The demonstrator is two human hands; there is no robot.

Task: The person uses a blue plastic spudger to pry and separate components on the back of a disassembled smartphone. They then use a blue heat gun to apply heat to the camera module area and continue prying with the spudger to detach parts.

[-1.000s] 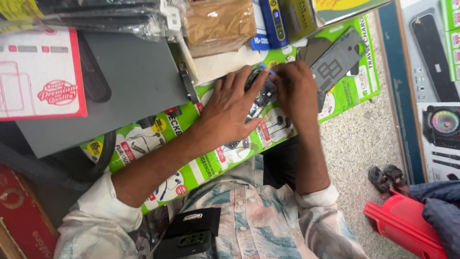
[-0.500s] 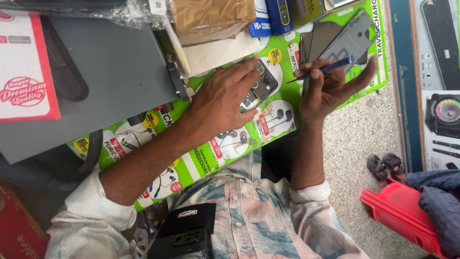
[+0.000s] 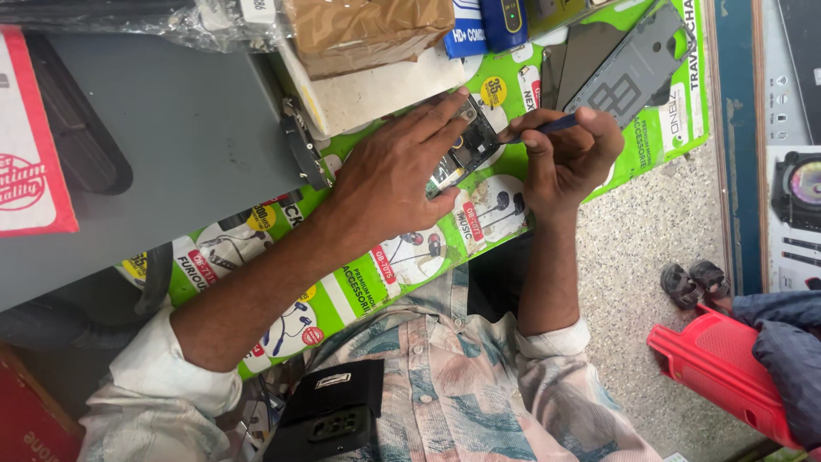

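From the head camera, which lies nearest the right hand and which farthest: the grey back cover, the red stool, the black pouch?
From the right hand:
1. Grey back cover, just above it on the green mat.
2. Red stool, lower right on the floor.
3. Black pouch, bottom, beside the shirt.
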